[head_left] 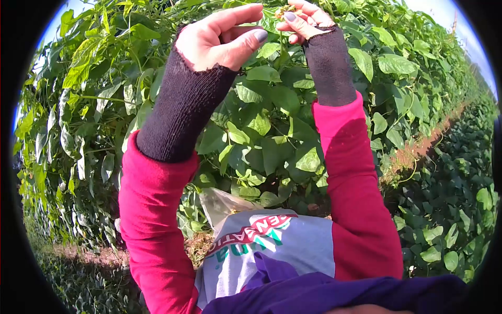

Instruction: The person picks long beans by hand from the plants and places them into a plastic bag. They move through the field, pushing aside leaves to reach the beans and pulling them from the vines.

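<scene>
Both my hands are raised at the top of the view, in front of leafy green vines (266, 97). My left hand (227, 39) has its thumb and fingers apart, with a gap between them and nothing visible inside. Close to its right, my right hand (306, 22) is closed, thumb against fingers, on a small yellowish plant piece (285, 10). Whether that piece is still attached to the vine cannot be told. Dark fingerless sleeves cover both wrists, below which are red sleeves.
A pale translucent bag (217, 204) hangs at my waist, by my grey shirt. Tall vines spread left and right. On the right, a strip of bare soil (418, 149) runs beside low, dark green plants (444, 209). Purple cloth lies across the bottom.
</scene>
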`<state>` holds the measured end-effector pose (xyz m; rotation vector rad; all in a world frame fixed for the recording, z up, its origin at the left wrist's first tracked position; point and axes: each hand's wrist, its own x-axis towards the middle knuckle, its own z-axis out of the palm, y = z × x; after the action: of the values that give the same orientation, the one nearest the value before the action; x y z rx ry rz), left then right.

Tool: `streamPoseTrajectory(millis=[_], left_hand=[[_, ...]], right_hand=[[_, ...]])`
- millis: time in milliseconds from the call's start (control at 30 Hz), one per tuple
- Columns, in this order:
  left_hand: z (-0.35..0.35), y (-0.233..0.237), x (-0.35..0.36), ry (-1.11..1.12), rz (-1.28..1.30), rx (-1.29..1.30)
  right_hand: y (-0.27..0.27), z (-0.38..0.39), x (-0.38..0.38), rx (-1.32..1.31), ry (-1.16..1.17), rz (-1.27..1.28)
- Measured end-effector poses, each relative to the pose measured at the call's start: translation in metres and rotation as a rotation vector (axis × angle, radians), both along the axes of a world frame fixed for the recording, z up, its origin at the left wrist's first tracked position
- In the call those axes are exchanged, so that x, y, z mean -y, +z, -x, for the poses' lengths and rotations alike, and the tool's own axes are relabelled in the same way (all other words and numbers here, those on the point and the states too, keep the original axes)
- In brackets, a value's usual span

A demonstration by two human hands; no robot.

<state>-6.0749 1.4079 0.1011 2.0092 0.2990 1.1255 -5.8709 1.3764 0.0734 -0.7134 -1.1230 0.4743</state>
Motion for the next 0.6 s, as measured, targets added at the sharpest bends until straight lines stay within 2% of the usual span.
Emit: streamPoseTrajectory(millis=[100,200,267,333,433,533,600], left_hand=[[-0.027,0.000,-0.018,0.073,-0.007,-0.087],[-0.044,-0.011,-0.023,0.036,0.133,0.053],[-0.049,-0.019,-0.029,-0.062,0.240,0.124],[-0.048,-0.025,-0.031,-0.097,0.232,0.158],[-0.044,-0.027,-0.028,-0.109,0.195,0.202],[-0.038,-0.026,-0.019,-0.084,0.216,0.205],[-0.034,-0.027,-0.017,-0.111,0.233,0.214]], right_hand=[[0.000,0.010,0.011,0.031,-0.027,0.044],[-0.001,0.013,0.018,0.055,-0.072,0.082],[-0.008,0.011,0.010,0.103,-0.051,0.002],[-0.016,0.014,0.007,-0.001,-0.020,-0.068],[-0.010,0.023,0.021,0.057,-0.107,0.008],[-0.008,0.030,0.034,0.151,-0.092,-0.049],[-0.002,0.037,0.038,0.105,-0.063,-0.004]])
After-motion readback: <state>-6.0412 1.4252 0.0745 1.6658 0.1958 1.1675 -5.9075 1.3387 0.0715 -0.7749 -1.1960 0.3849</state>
